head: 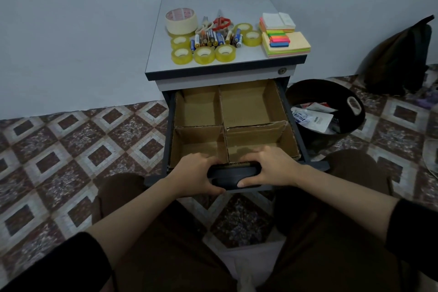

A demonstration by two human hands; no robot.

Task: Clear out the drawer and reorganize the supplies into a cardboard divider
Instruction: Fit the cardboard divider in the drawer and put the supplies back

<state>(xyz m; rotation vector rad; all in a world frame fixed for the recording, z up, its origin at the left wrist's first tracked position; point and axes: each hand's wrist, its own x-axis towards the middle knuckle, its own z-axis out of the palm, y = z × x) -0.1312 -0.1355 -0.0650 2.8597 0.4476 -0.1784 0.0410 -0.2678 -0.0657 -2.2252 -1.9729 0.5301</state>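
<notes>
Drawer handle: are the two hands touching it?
Touching. The head view shows the left hand and the right hand gripping the drawer handle, fingers over its top and thumbs under it.

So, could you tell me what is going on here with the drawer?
A person sits on the floor, left hand and right hand both gripping the handle of the open drawer. The cardboard divider sits inside it, with all four compartments empty. The supplies lie on the cabinet top: tape rolls, batteries, scissors and sticky notes. None is in the divider yet.
</notes>
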